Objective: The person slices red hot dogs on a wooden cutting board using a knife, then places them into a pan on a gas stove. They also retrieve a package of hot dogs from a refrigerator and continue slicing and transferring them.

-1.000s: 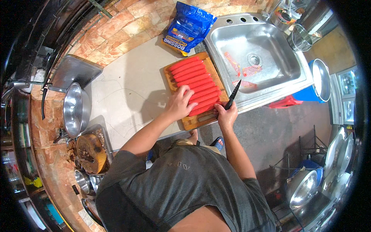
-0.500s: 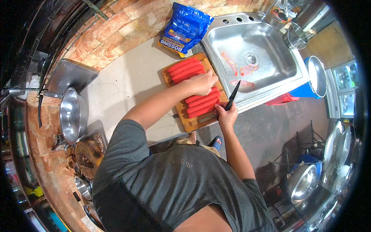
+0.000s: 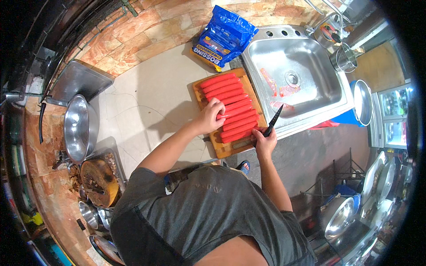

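Right grip holds knife near sink containing reddish scraps.

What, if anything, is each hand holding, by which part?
The right hand holds a black knife by its handle. The left hand is at the red sausages; whether it grips one cannot be told.

A brown tiled wall backs a pale counter; rightward lie grey floor and a glass-fronted cabinet.

Blue plastic bag with 2 upside-down lines of bold lettering, dark shirt with faint lettering
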A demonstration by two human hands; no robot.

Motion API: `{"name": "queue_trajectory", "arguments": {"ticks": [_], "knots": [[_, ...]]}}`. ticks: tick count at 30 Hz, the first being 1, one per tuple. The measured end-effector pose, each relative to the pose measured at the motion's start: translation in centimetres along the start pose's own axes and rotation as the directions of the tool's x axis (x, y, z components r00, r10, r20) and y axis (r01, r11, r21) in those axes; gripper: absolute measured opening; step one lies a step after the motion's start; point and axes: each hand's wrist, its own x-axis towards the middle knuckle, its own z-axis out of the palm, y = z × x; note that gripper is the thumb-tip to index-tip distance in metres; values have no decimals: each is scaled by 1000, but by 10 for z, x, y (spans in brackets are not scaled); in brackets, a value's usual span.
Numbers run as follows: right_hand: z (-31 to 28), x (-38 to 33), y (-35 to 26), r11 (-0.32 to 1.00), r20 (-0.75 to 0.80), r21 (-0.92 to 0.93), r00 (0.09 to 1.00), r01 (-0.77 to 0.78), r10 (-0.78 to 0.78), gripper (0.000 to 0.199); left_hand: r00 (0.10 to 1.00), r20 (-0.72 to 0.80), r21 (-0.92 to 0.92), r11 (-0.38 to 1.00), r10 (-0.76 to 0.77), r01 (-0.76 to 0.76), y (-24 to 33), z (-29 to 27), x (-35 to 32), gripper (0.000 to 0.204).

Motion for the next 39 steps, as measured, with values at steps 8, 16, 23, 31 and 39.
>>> {"name": "queue_trajectory", "arguments": {"ticks": [8,16,23,31,39], "knots": [[-3,-3,-1,997,4,30,998,-69,69,25,912,391,269,932,125,-243,28,-12,94,50],[-1,0,-5,995,-20,-25,995,-94,94,24,806,582,384,910,-106,-158,24,12,130,46],[-2,-5,2,996,-39,-20,996,-87,86,25,793,595,446,874,-129,-193,24,5,118,48],[-4,-3,-2,993,5,62,995,-104,104,25,812,573,353,927,-108,-126,24,-3,123,40],[-2,-6,-6,999,-28,5,998,-48,48,24,935,318,24,984,158,-175,38,-50,132,26]]}}
